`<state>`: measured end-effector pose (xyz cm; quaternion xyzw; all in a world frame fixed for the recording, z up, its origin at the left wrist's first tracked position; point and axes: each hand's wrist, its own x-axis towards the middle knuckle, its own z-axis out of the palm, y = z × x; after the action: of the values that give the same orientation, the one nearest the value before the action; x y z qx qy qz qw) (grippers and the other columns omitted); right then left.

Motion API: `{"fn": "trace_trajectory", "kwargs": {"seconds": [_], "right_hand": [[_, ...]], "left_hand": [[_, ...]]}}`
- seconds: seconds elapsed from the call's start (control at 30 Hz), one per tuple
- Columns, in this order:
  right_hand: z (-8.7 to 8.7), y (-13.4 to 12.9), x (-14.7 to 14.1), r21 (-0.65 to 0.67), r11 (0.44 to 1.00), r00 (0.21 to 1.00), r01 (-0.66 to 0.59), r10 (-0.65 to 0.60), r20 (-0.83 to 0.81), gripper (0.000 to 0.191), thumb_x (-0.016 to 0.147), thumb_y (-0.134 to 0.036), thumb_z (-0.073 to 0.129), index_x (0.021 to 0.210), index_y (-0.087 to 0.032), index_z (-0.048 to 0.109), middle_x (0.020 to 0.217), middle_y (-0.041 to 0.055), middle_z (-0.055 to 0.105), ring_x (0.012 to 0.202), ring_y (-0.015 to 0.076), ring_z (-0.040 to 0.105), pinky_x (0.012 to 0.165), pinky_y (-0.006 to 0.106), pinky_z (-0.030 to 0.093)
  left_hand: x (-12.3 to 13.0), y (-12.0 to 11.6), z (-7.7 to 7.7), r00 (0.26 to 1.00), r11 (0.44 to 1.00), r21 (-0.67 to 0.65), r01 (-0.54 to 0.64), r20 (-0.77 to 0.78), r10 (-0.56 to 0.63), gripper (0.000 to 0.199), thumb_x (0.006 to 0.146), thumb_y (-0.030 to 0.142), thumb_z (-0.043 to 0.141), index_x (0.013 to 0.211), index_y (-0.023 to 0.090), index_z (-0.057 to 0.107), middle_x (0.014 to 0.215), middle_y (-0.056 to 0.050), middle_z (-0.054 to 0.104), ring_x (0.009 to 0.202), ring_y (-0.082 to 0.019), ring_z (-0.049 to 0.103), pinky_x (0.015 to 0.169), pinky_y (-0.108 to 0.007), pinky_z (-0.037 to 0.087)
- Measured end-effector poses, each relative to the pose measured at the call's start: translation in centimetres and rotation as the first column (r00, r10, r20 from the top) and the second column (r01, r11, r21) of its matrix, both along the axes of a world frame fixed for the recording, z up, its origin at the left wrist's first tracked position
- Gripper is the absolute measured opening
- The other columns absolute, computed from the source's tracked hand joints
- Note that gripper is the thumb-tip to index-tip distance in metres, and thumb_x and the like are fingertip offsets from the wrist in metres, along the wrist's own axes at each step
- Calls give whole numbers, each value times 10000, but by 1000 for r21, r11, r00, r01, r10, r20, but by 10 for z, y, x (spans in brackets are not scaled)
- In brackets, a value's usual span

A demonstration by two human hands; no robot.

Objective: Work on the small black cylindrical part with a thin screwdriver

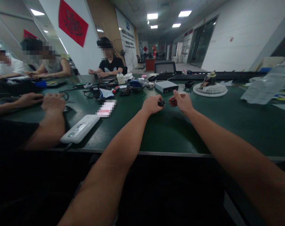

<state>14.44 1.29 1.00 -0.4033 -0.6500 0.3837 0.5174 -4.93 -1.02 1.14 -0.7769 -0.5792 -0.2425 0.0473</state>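
Above the green table point(170, 135), my left hand point(152, 105) is closed around a small black cylindrical piece point(161, 103) with a round end facing right. Close by on the right, my right hand point(183, 102) pinches a thin shiny rod point(166, 102) that points at the black piece. Whether the rod touches the piece I cannot tell, and its kind is too small to make out. Just behind both hands lies a silver box-shaped drive point(166, 86) with a black front.
A white fan grille with a motor point(210, 89) lies right of the drive. Clear plastic bags point(266, 84) are at far right. Left are a white power strip point(80, 128), a blurred phone point(106, 108), cables and a neighbour's hands point(53, 102). Another person point(109, 64) sits opposite.
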Motion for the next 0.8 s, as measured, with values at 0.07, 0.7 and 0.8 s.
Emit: {"fn": "trace_trajectory", "kwargs": {"seconds": [0.07,0.7,0.8], "right_hand": [[0,0,-1,10,1000,1000,-7,7,-8,714,853,-840,521,807,-169,758,672,112,725,546,188,660,535,330,537],[0,1,-1,4,1000,999,-3,3,-34,604,859,-763,600,744,-178,695,695,108,741,565,181,684,534,293,540],[3,-4,-2,-10,1000,999,-15,14,-34,579,853,-743,618,750,-178,687,710,106,744,570,175,682,542,283,528]], "left_hand": [[0,0,0,1000,1000,-1,7,0,-7,356,788,406,776,1083,236,672,1004,-78,748,942,-266,687,843,-366,524],[0,-1,0,1000,1000,-1,21,9,-21,342,789,401,776,1069,237,669,1010,-69,753,935,-263,695,834,-363,523],[-1,0,0,1000,1000,0,13,2,-13,351,790,411,773,1079,241,671,1023,-76,749,968,-274,691,848,-365,523]]}}
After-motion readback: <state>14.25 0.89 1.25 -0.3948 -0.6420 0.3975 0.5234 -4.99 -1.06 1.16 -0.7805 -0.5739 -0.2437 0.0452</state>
